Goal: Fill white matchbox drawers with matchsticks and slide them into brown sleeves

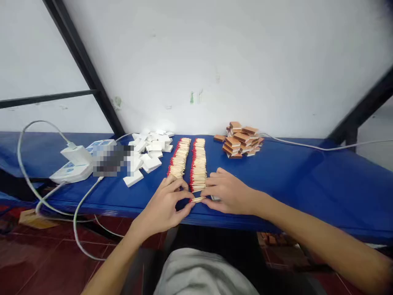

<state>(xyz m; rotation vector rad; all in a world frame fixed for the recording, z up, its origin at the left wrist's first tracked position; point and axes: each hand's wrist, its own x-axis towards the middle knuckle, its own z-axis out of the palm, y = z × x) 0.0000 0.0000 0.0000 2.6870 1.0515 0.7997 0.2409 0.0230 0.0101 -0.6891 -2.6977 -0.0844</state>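
Two hands (168, 200) (229, 192) pinch matches (198, 200) near match rows (199, 164) between white boxes (156, 146) and brown boxes (243, 138).

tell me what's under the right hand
A pale object shows partly beneath the right hand, by the matches. The hand covers the rest, so I cannot tell what it is.

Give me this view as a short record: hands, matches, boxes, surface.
Left hand: pinching a few matches near their red heads
Right hand: at the same matches' plain ends
Match rows: two, side by side, red heads facing left
White boxes: loose pile, left of the rows
Brown-sided matchboxes: heaped, right of the rows
Surface: blue table
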